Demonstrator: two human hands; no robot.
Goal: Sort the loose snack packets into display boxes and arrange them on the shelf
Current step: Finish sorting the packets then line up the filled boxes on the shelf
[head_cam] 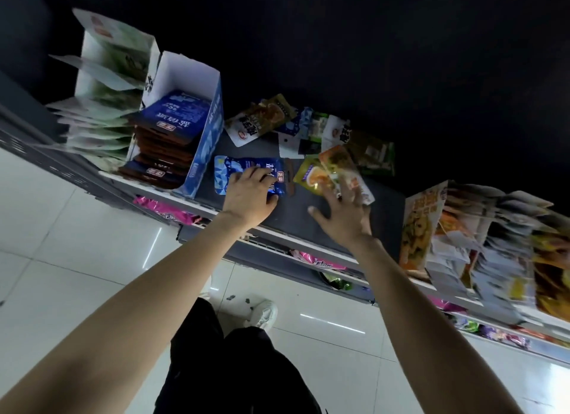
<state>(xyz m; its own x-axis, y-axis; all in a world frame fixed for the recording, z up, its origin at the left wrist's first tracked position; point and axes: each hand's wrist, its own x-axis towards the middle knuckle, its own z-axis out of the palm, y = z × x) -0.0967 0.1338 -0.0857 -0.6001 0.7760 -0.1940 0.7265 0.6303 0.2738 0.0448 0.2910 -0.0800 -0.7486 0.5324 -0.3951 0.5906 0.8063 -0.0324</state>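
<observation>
A blue snack packet (229, 173) lies flat on the dark shelf (296, 216), and my left hand (248, 197) rests on it with fingers curled over its right half. My right hand (342, 213) is spread, its fingertips on an orange and yellow packet (334, 170). Behind them lies a pile of loose packets (308, 127). To the left stands a blue display box (205, 142) filled with blue packets (175, 117). Further left is a green and white display box (108, 74) with pale packets.
An orange display box (422, 225) full of packets stands at the shelf's right, with more packets (549, 268) beyond it. Pink packets (166, 211) show on the lower shelf. The shelf's front edge (277, 238) runs diagonally. White tiled floor (61, 244) and my shoe (265, 313) are below.
</observation>
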